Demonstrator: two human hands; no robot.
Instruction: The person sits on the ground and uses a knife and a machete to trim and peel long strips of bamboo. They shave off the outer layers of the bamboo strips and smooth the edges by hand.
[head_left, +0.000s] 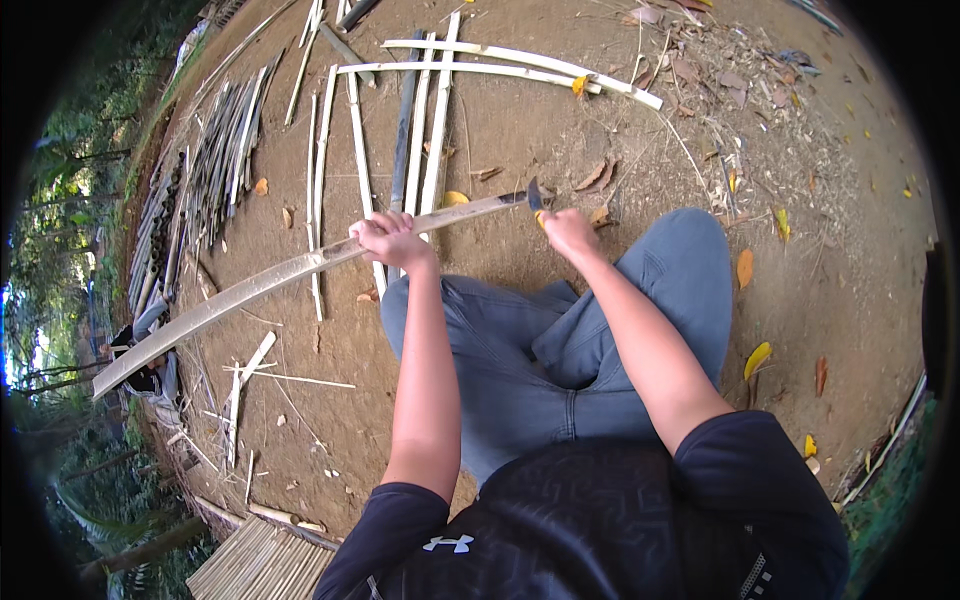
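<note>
One long strip (300, 265), within left fingers (378, 229)

The long strip (285, 272) makes a bar from the far left, through the left hand (393, 240), to the knife (534, 193), so a hand must go over or under it to cross there. Past it, pale sticks (437, 130) and a dark pole (406, 125) lie in the way on the ground. The knife in the right hand (570, 236) fills the spot by the strip's end. The right knee (690, 255) blocks the low way, but right of it there is room over the dirt (830, 280), above flat leaves (745, 267)
</note>
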